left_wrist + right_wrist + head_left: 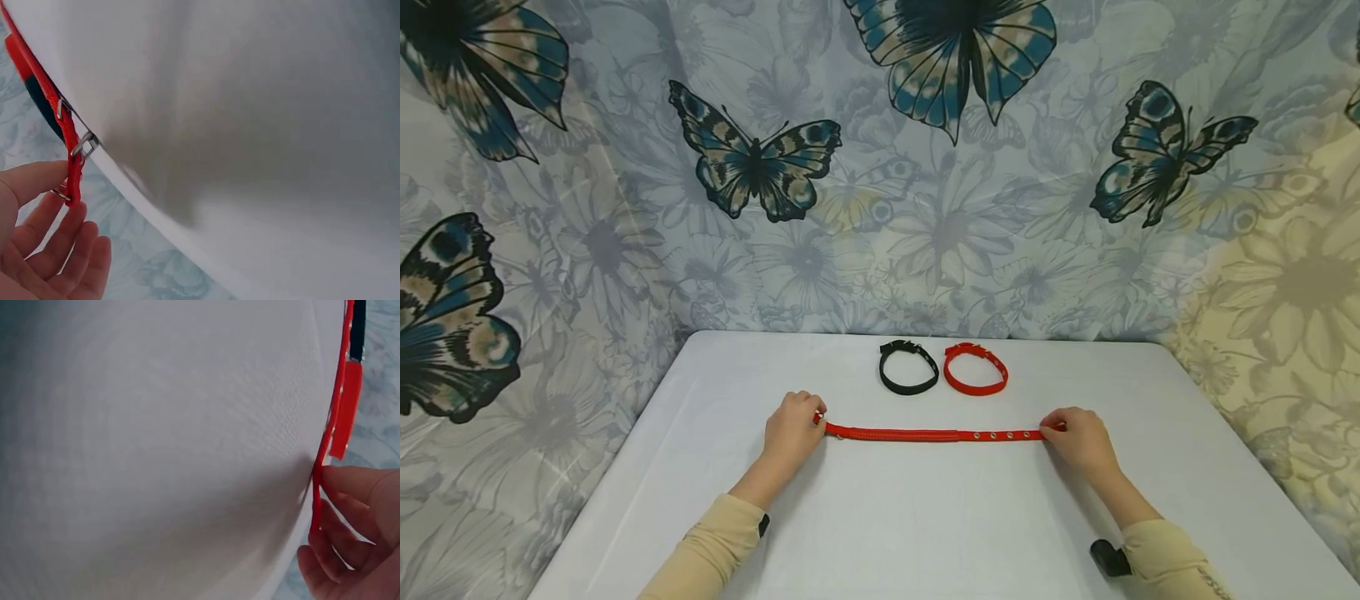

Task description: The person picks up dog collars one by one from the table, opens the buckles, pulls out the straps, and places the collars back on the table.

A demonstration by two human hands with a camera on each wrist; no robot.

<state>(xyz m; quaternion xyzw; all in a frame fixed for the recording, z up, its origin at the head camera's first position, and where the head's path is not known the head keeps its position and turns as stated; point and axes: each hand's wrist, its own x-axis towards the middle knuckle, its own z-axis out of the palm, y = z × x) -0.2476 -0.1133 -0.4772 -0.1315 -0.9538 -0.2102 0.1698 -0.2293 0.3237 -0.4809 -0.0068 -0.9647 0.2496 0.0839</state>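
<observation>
A red collar (895, 435) is stretched out straight from side to side between the two hands. My left hand (793, 427) pinches its buckle end; the left wrist view shows the metal buckle (84, 145) and a ring near the thumb. At the other end, my right hand (1081, 440) pinches the tip, just past a row of metal eyelets (993, 436). Behind the strap lie two collars fastened into loops, a black collar (908, 389) and a second red collar (976, 389), side by side.
The white table (925, 525) reaches back to a wall hung with butterfly-print cloth (865, 267). A black wrist device (1109, 558) sits under the right sleeve (1172, 554). The looped collars stand near the table's back edge.
</observation>
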